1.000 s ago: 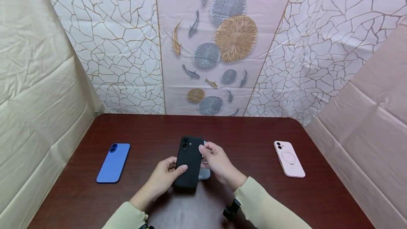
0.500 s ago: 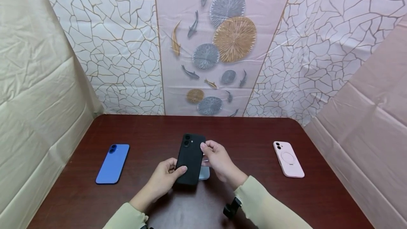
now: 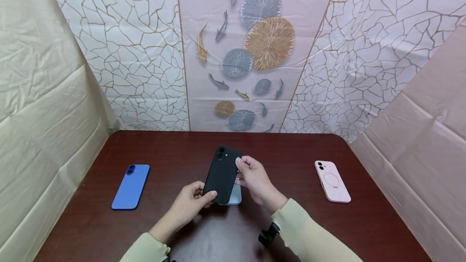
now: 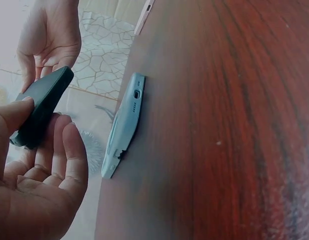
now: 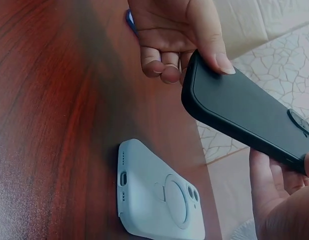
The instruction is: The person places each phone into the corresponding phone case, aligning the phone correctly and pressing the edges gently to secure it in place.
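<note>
Both hands hold a black phone [image 3: 222,175] over the middle of the table, its camera side up and its camera end tilted away. At the lower left edge, my left hand [image 3: 189,199] grips it with the thumb on the back and the fingers curled beneath. My right hand [image 3: 258,181] pinches the upper right edge between thumb and fingers. Below lies a pale blue phone [image 5: 149,195] with a ring on its back, flat on the table and apart from the black one. In the head view the black phone covers much of it.
On the left of the dark red table [image 3: 174,148] lies a blue phone [image 3: 130,187], back up. A pink phone [image 3: 333,182] with a ring on its back lies at the right. Patterned cloth [image 3: 145,72] hangs behind the table's far edge.
Both hands have carried the black phone slightly right and away from the body. More of the pale blue phone's near end shows. The blue and pink phones stay in place.
</note>
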Available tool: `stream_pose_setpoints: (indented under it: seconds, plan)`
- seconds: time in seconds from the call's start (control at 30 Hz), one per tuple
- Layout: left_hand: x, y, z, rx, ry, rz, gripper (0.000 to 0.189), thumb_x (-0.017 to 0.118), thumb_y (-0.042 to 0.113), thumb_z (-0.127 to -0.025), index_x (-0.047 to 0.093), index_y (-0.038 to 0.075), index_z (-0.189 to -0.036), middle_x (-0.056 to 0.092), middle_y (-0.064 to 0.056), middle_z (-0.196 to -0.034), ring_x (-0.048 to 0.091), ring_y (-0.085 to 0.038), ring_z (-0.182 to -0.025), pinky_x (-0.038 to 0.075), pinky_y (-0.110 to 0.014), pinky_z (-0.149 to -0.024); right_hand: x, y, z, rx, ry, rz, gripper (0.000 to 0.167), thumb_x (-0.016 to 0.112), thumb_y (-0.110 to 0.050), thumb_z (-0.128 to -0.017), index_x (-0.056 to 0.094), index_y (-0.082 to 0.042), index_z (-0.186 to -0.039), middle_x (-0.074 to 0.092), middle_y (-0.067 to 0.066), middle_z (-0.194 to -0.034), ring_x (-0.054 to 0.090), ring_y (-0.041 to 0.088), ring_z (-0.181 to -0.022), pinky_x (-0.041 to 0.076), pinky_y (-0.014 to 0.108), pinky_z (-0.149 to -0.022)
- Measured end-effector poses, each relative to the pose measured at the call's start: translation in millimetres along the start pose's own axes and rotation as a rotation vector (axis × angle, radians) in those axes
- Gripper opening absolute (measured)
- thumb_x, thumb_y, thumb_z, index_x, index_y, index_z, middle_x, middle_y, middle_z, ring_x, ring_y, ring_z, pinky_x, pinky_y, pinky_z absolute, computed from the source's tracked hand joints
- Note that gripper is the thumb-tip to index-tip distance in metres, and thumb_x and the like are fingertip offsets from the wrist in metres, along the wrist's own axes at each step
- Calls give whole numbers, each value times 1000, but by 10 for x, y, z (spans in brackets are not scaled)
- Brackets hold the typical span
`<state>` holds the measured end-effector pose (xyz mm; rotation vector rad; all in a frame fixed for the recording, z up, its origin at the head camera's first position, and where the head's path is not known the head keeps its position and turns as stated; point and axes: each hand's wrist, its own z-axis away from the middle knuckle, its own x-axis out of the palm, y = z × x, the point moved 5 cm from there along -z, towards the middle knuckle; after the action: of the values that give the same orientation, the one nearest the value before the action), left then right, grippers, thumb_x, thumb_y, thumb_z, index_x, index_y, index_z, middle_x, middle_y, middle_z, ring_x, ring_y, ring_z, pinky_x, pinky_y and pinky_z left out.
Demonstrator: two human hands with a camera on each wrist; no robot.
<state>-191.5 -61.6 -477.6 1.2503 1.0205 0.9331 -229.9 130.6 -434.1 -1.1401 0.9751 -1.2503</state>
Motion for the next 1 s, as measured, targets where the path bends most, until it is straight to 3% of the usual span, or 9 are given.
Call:
stream_pose_setpoints:
  seconds: [0.37,0.77,1.0]
  plan:
    - [7,23,7,32,11,-22,30,72,25,-89,62,-3,-98,69,-10,-87,67,-38,-84,55,-30,-68,-25,0,-6,22,9,-4,27,54,-31,-100,59,-4,-104,70,12,-98,65,28,-86,55,37,-75]
    - [14,50,34,33,40,-3,22,68,15,-91,61,-5,-96,69,-12,-87,67,-31,-79,55,-32,-68,-18,12,-7,22,-12,-6,28,55,-31,-99,57,-4,-102,69,13,-99,64,32,-90,55,38,-78]
    - [33,97,45,23,-1,27,23,69,17,-91,59,-4,-93,69,-12,-90,68,-33,-83,56,-31,-70,-32,16,-17,30,-23,-20,31,53,-32,-100,57,-2,-106,69,13,-101,67,25,-89,55,37,-78]
